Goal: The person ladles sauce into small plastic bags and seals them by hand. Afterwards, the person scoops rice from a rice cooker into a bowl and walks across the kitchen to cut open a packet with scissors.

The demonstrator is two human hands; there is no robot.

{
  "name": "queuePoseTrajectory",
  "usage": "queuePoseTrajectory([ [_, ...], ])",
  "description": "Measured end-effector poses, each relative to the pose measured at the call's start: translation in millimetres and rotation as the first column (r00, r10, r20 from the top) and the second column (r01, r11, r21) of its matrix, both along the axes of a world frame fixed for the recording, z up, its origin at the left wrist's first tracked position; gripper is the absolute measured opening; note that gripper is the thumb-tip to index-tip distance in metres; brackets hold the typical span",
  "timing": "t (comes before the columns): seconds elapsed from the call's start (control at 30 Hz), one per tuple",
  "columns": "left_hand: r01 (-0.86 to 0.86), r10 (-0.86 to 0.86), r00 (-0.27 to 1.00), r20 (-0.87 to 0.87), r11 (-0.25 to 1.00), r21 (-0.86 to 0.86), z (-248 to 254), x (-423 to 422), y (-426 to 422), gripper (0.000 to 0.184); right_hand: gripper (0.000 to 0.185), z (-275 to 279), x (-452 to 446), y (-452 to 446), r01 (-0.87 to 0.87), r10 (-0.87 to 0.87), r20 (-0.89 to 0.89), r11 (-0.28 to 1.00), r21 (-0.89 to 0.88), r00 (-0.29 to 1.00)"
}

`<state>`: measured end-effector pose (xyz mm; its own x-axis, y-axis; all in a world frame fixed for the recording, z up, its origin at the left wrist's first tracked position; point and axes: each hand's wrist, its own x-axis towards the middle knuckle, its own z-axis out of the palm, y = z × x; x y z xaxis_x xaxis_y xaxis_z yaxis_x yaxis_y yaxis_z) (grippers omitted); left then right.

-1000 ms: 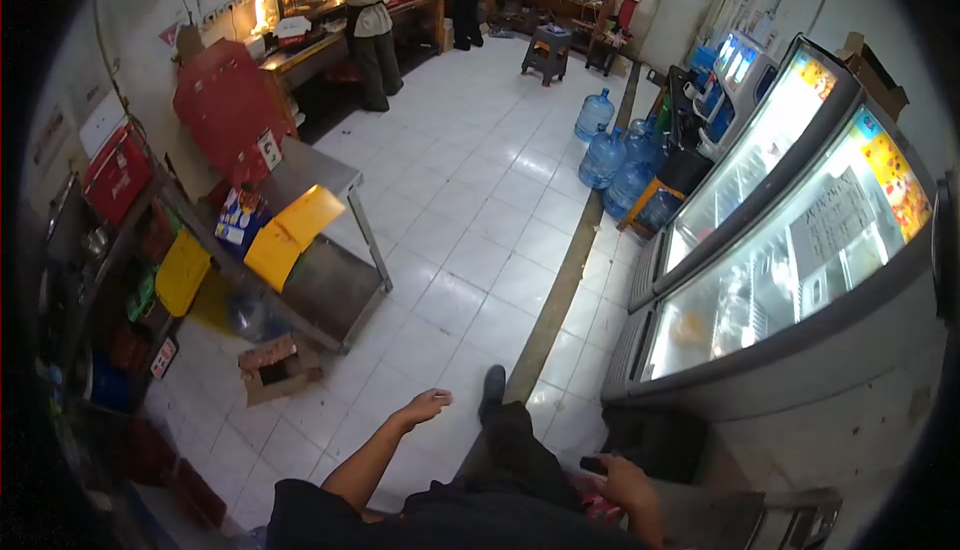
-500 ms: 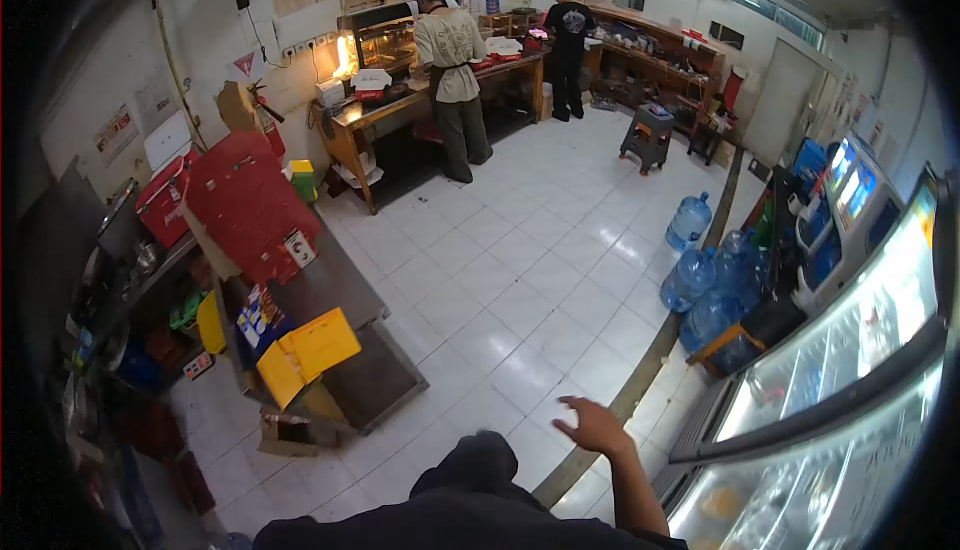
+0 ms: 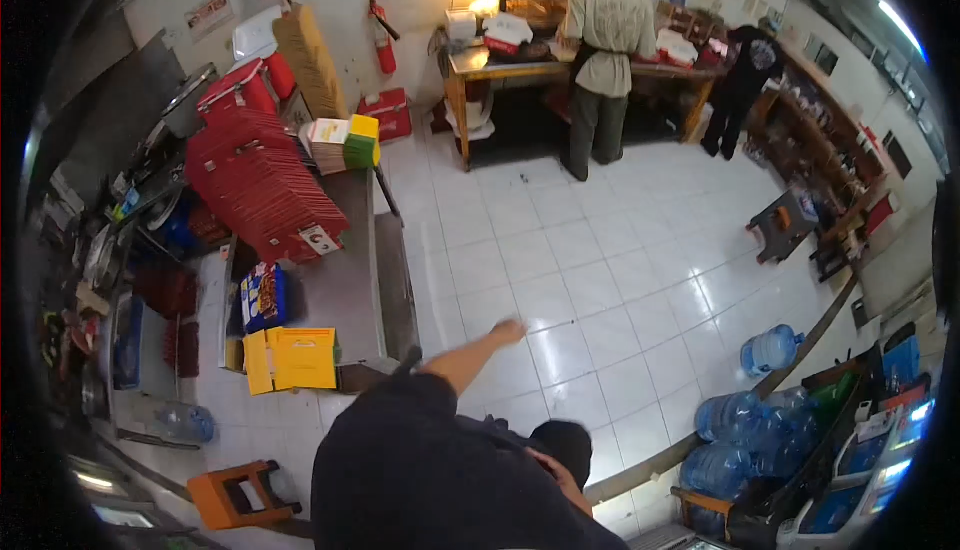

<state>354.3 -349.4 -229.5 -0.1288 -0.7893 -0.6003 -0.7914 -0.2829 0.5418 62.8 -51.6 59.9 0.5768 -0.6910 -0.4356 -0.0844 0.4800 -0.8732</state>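
Observation:
My left hand [image 3: 510, 331] reaches forward over the tiled floor [image 3: 600, 350], its fingers curled in with nothing visible in them. It is apart from the metal worktable [image 3: 350, 240] on my left. On that table lie a yellow carton [image 3: 304, 358], a blue printed pack [image 3: 263, 297] and a tall leaning stack of flattened red boxes [image 3: 260, 185]. My right hand [image 3: 562, 478] is close to my body, mostly covered by my dark clothing; its fingers cannot be made out.
Blue water bottles [image 3: 745, 425] stand on the right. A person in a light shirt [image 3: 608, 30] is at the wooden counter [image 3: 470, 65]; another in black [image 3: 748, 75] is farther right. A grey stool [image 3: 782, 225], an orange stool [image 3: 238, 495] and a fire extinguisher [image 3: 381, 35] are around.
My view has swung left, toward the worktable. My left arm has come into view, stretched forward. My right hand, spread near the lit fridges before, is now close to my body.

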Motion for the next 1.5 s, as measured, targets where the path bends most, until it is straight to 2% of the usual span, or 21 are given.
queuePoseTrajectory([
  [0.03, 0.014, -0.054, 0.995, -0.086, 0.913, -0.407, 21, -22, -54, 0.053, 0.045, -10, -11, -23, -0.03, 0.03, 0.008, 0.999, -0.028, 1.0],
  [0.07, 0.088, -0.119, 0.993, -0.02, 0.823, -0.561, 17, -43, -120, 0.05, 0.043, -20, -21, -47, -0.059, 0.06, 0.016, 0.997, -0.055, 0.998],
  [0.13, -0.271, 0.006, 0.855, -0.519, 0.858, -0.437, 126, -76, -171, 0.032, 0.038, -56, -41, -93, -0.046, 0.051, 0.032, 0.991, -0.125, 0.998],
  [0.2, -0.264, -0.052, 0.85, -0.524, 0.819, -0.51, 174, -98, -210, 0.028, 0.039, -75, -65, -151, -0.069, 0.074, 0.038, 0.992, -0.107, 0.997],
  [0.23, -0.305, -0.093, 0.783, -0.615, 0.804, -0.511, 171, -104, -226, 0.028, 0.04, -78, -80, -185, -0.094, 0.095, 0.023, 0.994, -0.064, 0.995],
  [0.3, -0.279, -0.036, 0.874, -0.485, 0.779, -0.561, 147, -102, -238, 0.029, 0.047, -107, -116, -254, -0.172, 0.169, -0.062, 0.983, -0.059, 0.984],
  [0.43, -0.054, 0.094, 0.968, 0.233, 0.983, -0.173, 23, -96, -192, 0.057, 0.04, -107, -193, -406, -0.132, 0.133, 0.008, 0.988, -0.083, 0.991],
  [0.5, -0.219, 0.19, 0.967, 0.168, 0.96, 0.173, -5, -104, -156, 0.057, 0.043, -117, -231, -489, -0.18, 0.162, -0.134, 0.974, -0.135, 0.978],
  [0.6, -0.499, 0.518, 0.846, 0.123, 0.692, 0.522, 9, -131, -156, 0.057, 0.042, -146, -277, -609, -0.266, -0.027, -0.613, 0.885, -0.381, 0.79],
  [0.7, -0.571, 0.656, 0.749, 0.092, 0.57, 0.592, 19, -168, -218, 0.057, 0.039, -156, -310, -729, -0.211, -0.042, -0.546, 0.896, -0.392, 0.837],
  [0.83, -0.556, 0.738, 0.674, -0.029, 0.533, 0.637, 8, -221, -362, 0.058, 0.03, -197, -351, -864, 0.148, -0.148, -0.17, 0.989, -0.016, 0.974],
  [0.9, -0.524, 0.769, 0.623, -0.143, 0.546, 0.654, 4, -248, -459, 0.058, 0.038, -285, -388, -908, 0.279, -0.32, -0.387, 0.947, -0.159, 0.865],
  [0.93, -0.502, 0.776, 0.594, -0.213, 0.564, 0.655, 5, -263, -516, 0.058, 0.037, -338, -422, -921, -0.092, -0.22, -0.707, 0.923, -0.375, 0.672],
  [0.97, -0.476, 0.789, 0.53, -0.311, 0.58, 0.661, 10, -280, -576, 0.059, 0.039, -410, -456, -911, -0.296, -0.366, -0.85, 0.823, -0.485, 0.378],
  [1.0, -0.441, 0.79, 0.451, -0.415, 0.601, 0.666, 12, -296, -640, 0.059, 0.038, -422, -478, -906, -0.305, -0.293, -0.898, 0.867, -0.394, 0.328],
  [1.07, -0.388, 0.791, 0.307, -0.529, 0.612, 0.689, 19, -335, -764, 0.06, 0.036, -385, -496, -927, 0.098, -0.172, -0.833, 0.985, -0.142, 0.525],
  [1.13, -0.428, 0.937, 0.276, -0.212, 0.318, 0.846, -10, -368, -878, 0.068, 0.034, -359, -507, -955, 0.296, -0.207, -0.807, 0.954, -0.042, 0.553],
  [1.2, -0.381, 0.676, 0.272, -0.685, 0.729, 0.568, 83, -426, -962, 0.052, 0.032, -349, -523, -986, 0.387, -0.245, -0.806, 0.922, -0.021, 0.54],
  [1.3, -0.239, 0.399, 0.489, -0.776, 0.916, 0.321, 172, -482, -1103, 0.044, 0.03, -347, -541, -1043, 0.453, -0.251, -0.817, 0.891, 0.014, 0.519],
  [1.37, -0.114, 0.087, 0.694, -0.714, 0.993, 0.011, 175, -507, -1171, 0.044, 0.028, -351, -555, -1087, 0.453, -0.226, -0.826, 0.891, 0.04, 0.517],
  [1.5, 0.03, -0.087, 0.979, -0.187, 0.956, -0.292, 137, -512, -1242, 0.051, 0.027, -367, -596, -1189, 0.346, -0.148, -0.833, 0.937, 0.054, 0.532],
])
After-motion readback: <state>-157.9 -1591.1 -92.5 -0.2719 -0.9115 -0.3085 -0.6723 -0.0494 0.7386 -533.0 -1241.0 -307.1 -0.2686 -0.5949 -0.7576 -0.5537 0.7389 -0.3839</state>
